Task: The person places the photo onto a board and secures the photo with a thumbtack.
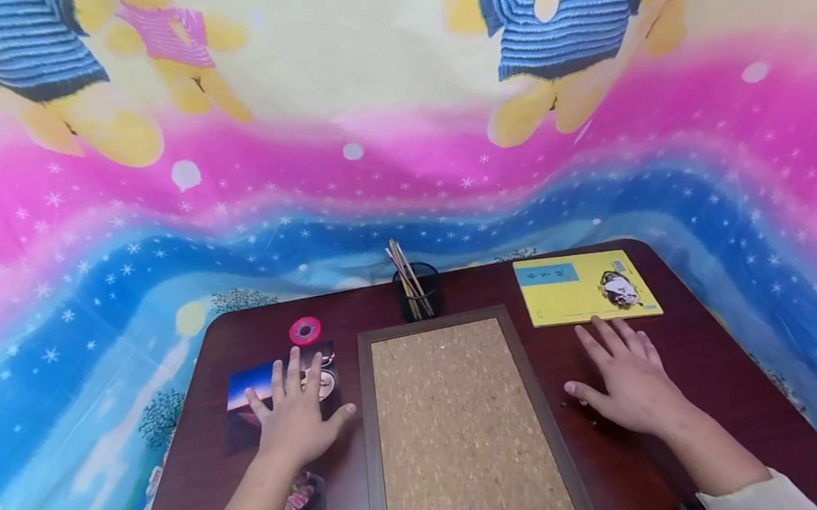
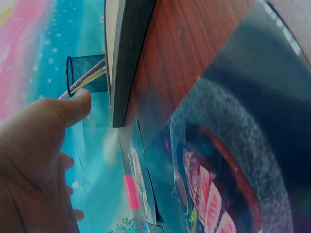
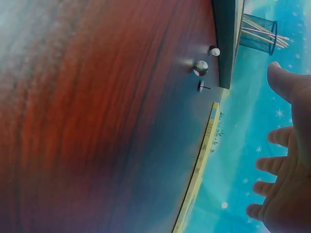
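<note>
Left grip (image 1: 295, 420) over part-hidden photos (image 1: 252, 378), corkboard (image 1: 462, 430) cropped

A brown-framed corkboard (image 1: 462, 430) is laid flat between the left hand (image 1: 294, 414), spread over dark photo prints (image 1: 308, 503) at left, and the right hand (image 1: 631, 385), also spread, near whose thumb three silvery pushpins (image 3: 200, 68) are scattered loose at right.

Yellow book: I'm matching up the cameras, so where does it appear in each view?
Head: the yellow book lies right of centre, at the table's far side.
Left wrist: not in it.
Right wrist: lower half, right of centre, slanting, seen edge-on.
Shared landmark: the mesh cup, in all three.
</note>
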Demonstrator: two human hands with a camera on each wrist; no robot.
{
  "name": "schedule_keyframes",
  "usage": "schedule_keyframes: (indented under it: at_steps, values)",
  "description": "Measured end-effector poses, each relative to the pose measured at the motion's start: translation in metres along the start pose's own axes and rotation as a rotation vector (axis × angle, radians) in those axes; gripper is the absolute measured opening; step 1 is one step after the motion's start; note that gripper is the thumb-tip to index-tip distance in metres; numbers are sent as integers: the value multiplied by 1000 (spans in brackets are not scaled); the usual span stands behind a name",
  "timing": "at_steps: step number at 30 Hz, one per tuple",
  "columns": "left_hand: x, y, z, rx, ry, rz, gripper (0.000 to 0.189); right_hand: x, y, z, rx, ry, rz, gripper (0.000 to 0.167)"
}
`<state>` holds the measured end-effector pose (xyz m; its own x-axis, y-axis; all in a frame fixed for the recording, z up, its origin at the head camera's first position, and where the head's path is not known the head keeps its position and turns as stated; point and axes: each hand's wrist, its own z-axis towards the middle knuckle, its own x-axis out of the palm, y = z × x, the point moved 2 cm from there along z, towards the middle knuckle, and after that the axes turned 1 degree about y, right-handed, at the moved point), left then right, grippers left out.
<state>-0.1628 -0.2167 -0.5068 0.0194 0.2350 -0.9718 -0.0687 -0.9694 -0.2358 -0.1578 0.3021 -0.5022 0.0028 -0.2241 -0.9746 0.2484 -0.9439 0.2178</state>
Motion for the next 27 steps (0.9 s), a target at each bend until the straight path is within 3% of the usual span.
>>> schedule_keyframes:
  at_steps: [9, 14, 27]
  values:
    - [-6, 11, -2, 0, 1, -76, 95, 7, -4, -7, 15, 52, 95, 96]
    - [-9, 21, -2, -14, 9, -75, 91, 11, -5, -11, 5, 67, 119, 90]
    - [-16, 52, 2, -56, 3, -106, 78, 26, 5, -15, -42, 62, 136, 52]
